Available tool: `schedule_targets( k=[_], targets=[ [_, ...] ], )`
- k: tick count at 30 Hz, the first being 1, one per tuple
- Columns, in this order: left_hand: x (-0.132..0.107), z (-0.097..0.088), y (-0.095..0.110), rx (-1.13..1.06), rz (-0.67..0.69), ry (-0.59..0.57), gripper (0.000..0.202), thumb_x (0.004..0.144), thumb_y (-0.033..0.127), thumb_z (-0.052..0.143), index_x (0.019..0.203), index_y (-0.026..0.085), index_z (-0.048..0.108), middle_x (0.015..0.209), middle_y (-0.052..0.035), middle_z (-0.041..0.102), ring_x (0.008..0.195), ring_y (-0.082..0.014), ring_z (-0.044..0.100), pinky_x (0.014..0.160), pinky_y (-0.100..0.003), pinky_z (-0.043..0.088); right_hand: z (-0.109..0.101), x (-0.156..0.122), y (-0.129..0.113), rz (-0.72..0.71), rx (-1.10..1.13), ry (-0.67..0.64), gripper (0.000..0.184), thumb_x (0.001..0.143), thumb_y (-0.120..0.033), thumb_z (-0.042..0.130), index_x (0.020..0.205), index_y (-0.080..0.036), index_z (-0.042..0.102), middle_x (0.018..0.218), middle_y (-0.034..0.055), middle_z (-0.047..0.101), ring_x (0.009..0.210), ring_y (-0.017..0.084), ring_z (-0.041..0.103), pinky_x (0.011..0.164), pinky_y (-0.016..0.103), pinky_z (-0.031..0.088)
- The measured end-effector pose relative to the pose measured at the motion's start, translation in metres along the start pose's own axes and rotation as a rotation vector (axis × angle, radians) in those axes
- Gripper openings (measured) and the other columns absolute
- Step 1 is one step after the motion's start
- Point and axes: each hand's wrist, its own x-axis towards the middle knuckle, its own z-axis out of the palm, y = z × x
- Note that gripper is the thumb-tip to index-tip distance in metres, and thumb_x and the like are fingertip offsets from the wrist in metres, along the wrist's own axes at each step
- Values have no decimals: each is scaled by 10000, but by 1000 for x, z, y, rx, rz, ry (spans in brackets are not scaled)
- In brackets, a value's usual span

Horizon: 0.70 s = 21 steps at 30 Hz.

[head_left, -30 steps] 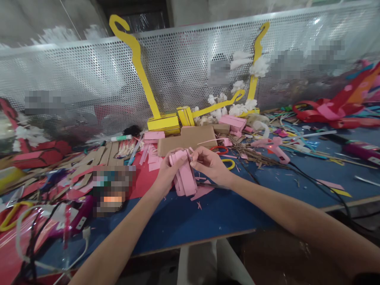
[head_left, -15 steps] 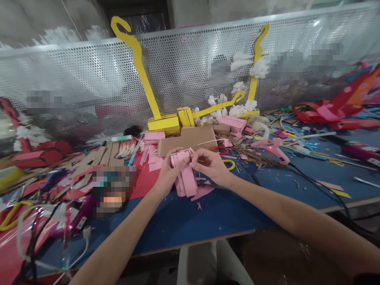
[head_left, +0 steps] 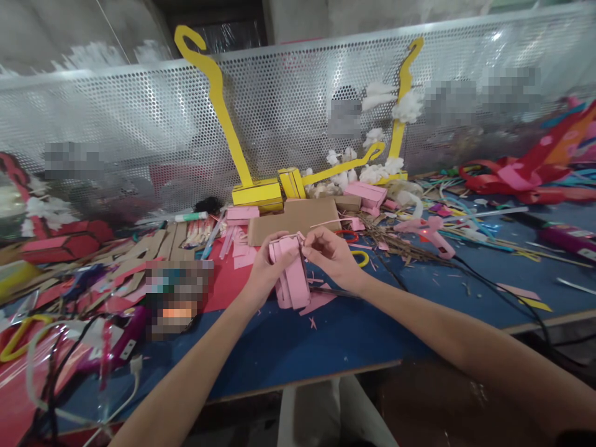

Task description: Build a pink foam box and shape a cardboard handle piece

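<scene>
In the head view, a pink paper-covered box (head_left: 292,282) with dark edge lines is held over the front middle of the table. My left hand (head_left: 270,264) is closed round its left side, the thumb lying across its face. My right hand (head_left: 328,256) is at the box's upper right edge, thumb and fingertips pinched together. Whatever small piece lies between those fingertips is too small to make out. Pink paper scraps (head_left: 321,300) lie on the table just right of and below the box.
Brown cardboard (head_left: 293,220) lies behind my hands, with yellow hooked shapes (head_left: 256,194) beyond it against a perforated metal panel (head_left: 288,112). A pink glue gun (head_left: 431,234) with a black cord rests to the right. Scraps and cables (head_left: 56,372) crowd the left.
My right hand's fingers have shifted very slightly at the box's upper right edge. My left hand and the box stay almost where they were.
</scene>
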Motion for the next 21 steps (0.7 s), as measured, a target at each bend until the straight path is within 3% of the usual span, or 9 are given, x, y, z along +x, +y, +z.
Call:
schedule_targets(
  k=[7,16,19,21],
  targets=[
    [-2,2,-1,17,-68,-93,533,769,355,838,1248,229,643,1281,-101,695,1171,-275,646,973,-383,530,-3,2,4,-17,-13,98,230,848,-381,780,831,-216,622,823,3,612,752,147,561,707,296,482],
    [-7,-1,1,104,-178,-190,655,736,300,862,1337,256,605,1324,-102,681,1221,-312,628,1015,-451,518,-6,8,11,36,44,256,328,762,-412,828,740,-216,566,724,-30,589,634,119,510,616,281,460],
    [-3,-1,3,8,-177,-105,620,731,312,865,1298,256,618,1302,-98,691,1195,-303,642,987,-440,536,-8,8,13,47,53,281,327,762,-393,819,712,-218,547,664,-47,562,590,112,488,581,271,436],
    [2,-4,6,-116,-223,35,580,721,338,867,1246,255,635,1212,-95,731,1087,-295,694,919,-436,570,-11,9,16,50,53,296,316,779,-375,800,704,-221,534,629,-59,542,571,110,475,579,270,428]
  ],
)
